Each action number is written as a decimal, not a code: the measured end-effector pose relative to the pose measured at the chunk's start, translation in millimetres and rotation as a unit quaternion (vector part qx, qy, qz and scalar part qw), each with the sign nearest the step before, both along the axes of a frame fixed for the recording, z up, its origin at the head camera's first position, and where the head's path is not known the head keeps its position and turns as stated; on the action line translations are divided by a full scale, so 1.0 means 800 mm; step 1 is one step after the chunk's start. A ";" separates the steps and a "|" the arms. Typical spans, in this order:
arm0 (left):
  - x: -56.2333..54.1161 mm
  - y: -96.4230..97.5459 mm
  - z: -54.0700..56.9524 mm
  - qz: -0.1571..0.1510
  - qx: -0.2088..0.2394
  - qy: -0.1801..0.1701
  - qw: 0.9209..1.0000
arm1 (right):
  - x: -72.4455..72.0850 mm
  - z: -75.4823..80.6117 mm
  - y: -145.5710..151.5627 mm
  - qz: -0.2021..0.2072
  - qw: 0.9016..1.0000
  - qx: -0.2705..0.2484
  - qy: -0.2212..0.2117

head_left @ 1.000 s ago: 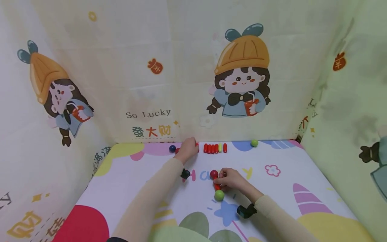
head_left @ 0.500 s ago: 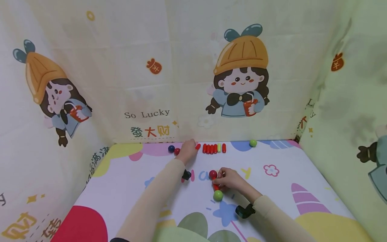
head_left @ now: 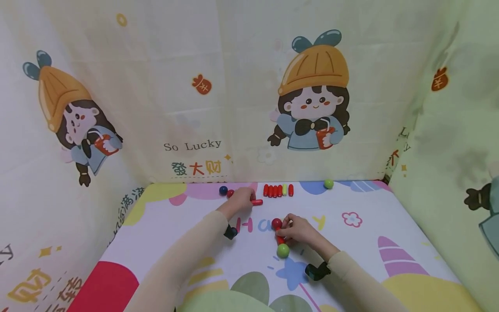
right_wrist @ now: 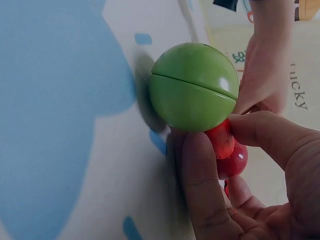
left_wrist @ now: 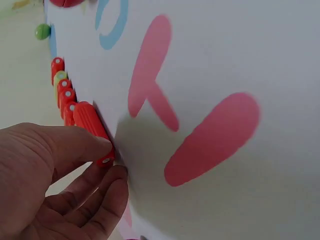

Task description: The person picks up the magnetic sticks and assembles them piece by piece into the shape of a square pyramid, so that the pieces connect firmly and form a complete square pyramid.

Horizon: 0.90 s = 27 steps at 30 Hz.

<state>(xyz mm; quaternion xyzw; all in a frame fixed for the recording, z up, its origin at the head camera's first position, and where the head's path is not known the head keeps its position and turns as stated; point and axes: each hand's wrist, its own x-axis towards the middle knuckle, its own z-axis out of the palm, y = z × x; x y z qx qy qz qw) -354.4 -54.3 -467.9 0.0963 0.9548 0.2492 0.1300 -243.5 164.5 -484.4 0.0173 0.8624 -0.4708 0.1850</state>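
My left hand [head_left: 241, 199] is at the back of the table, pinching a red magnetic rod [left_wrist: 89, 119] between thumb and fingers. The rod has a small metallic disc in its end and points right in the head view. Nearer the front, my right hand [head_left: 299, 229] holds a second red rod [right_wrist: 221, 140] that joins a red ball [head_left: 277, 223] to a green ball [right_wrist: 194, 87]. In the right wrist view, thumb and finger grip that rod just below the green ball. Part of the red ball is hidden there by the rod.
Several red rods [head_left: 274, 190] and one yellow-green rod [head_left: 285, 190] lie in a row along the back edge. A dark blue ball [head_left: 223, 190] and another red ball [head_left: 230, 193] sit left of them. Another green ball [head_left: 328, 184] lies at back right, near the fabric wall [head_left: 249, 108].
My left hand has drawn a little toward me from the back edge, bringing the red rod along, which has turned to lie sideways. My right hand and its joined pieces stay put.
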 end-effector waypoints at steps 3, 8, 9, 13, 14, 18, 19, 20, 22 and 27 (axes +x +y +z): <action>0.016 -0.003 0.001 -0.031 -0.002 -0.004 0.999 | 0.000 -0.001 0.001 -0.004 1.000 -0.005 -0.005; 0.038 -0.004 0.000 -0.073 -0.003 -0.007 0.997 | 0.001 -0.002 0.002 -0.007 1.000 -0.010 -0.007; 0.042 -0.004 0.000 -0.080 -0.001 -0.008 0.997 | 0.001 -0.001 0.002 -0.005 1.000 -0.010 -0.006; 0.056 -0.002 -0.001 -0.106 0.014 -0.007 0.994 | 0.002 0.001 0.002 -0.007 1.000 -0.015 -0.009; 0.059 -0.002 -0.001 -0.111 0.022 -0.007 0.994 | 0.002 0.002 0.002 -0.008 1.000 -0.015 -0.010; 0.068 -0.001 -0.002 -0.117 0.050 -0.005 0.992 | 0.000 0.003 0.002 -0.008 1.000 -0.014 -0.011; 0.069 -0.001 -0.002 -0.116 0.059 -0.006 0.992 | 0.000 0.003 0.002 -0.007 1.000 -0.012 -0.010; 0.069 -0.002 -0.003 -0.114 0.068 -0.008 0.991 | 0.000 0.004 0.002 -0.006 1.000 -0.013 -0.011; 0.070 -0.005 -0.004 -0.113 0.079 -0.010 0.990 | -0.001 0.004 0.002 -0.004 1.000 -0.012 -0.012; 0.071 -0.011 -0.007 -0.115 0.102 -0.020 0.988 | 0.000 0.008 0.002 -0.001 1.000 -0.006 -0.013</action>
